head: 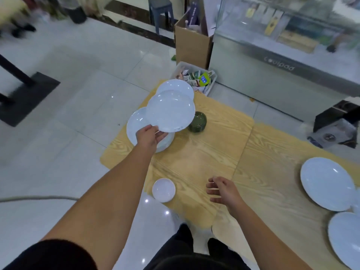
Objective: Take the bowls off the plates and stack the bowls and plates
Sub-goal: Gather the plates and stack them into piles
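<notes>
Our left hand [150,136] pinches the near rim of a white plate [170,111], lifted above another plate [136,125] lying at the table's [204,152] left edge. A third plate [175,87] shows beyond the held one. Just right of them sits a dark green bowl [197,121]. Our right hand [224,190] hovers with fingers loosely spread, gripping nothing, over bare wood. Between our arms, a small white bowl [163,190] overhangs the near edge. Far right of our right hand lie two more plates [327,184].

Bare table [196,164] between green bowls [197,121] and white bowl [163,190].
</notes>
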